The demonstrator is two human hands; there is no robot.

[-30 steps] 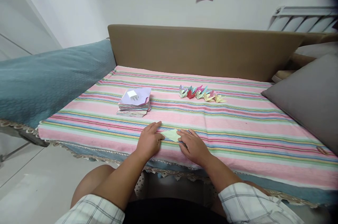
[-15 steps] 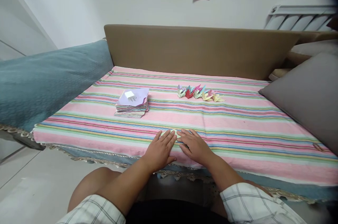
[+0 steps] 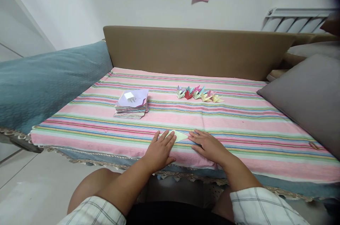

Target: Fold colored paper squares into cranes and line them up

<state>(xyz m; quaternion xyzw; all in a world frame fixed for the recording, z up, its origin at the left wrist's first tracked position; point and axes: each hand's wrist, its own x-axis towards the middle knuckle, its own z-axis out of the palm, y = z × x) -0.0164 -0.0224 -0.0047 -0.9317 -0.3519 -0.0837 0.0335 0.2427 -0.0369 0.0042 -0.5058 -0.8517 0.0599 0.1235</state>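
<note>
A pale green sheet of folded paper lies on the striped cloth close to the front edge. Flat on its left part rests my left hand, fingers stretched out and covering some of it. My right hand lies palm down by the paper's right tip, fingers extended and holding nothing. Further back stand several folded paper cranes in red, pink, blue, green and yellow, grouped in two rows.
Left of the cranes is a stack of coloured paper with a white plug adapter on top. A grey cushion leans at the right. A brown backrest closes off the rear, and a blue-covered armrest the left.
My right hand has slid to the right along the paper, uncovering more of it. My left hand stays pressed on the left part. The view has shifted slightly.
</note>
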